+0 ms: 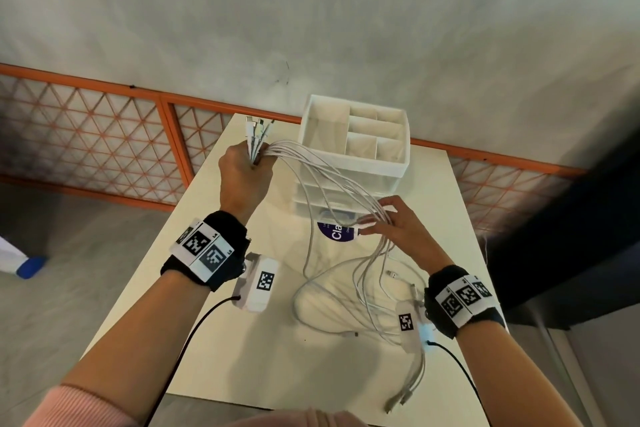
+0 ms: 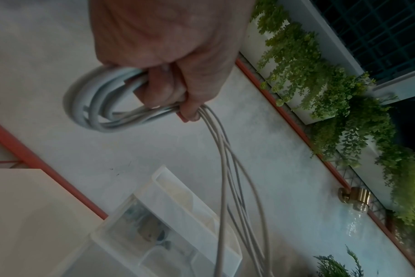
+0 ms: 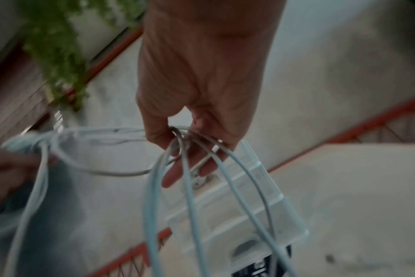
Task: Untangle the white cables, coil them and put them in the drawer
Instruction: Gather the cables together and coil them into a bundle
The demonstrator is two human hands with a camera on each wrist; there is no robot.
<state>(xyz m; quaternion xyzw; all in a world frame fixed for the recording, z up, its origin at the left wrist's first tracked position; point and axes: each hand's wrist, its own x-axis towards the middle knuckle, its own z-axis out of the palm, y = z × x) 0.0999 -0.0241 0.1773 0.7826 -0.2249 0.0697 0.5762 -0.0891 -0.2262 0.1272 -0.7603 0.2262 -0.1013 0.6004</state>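
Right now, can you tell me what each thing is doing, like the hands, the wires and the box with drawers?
left hand: fist closed round a bunch of cable ends, held up.
right hand: fingers spread, strands running between them.
white cables: strung between both hands, the rest loose and tangled on the table.
drawer unit: upright; whether a drawer is open, I cannot tell.

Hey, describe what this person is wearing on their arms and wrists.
Both hands are bare. Each wrist has a black band carrying white panels printed with black square codes. A small white camera unit with its own code tag hangs under each wrist, trailing a thin black wire. Pink sleeves are pushed up the forearms.
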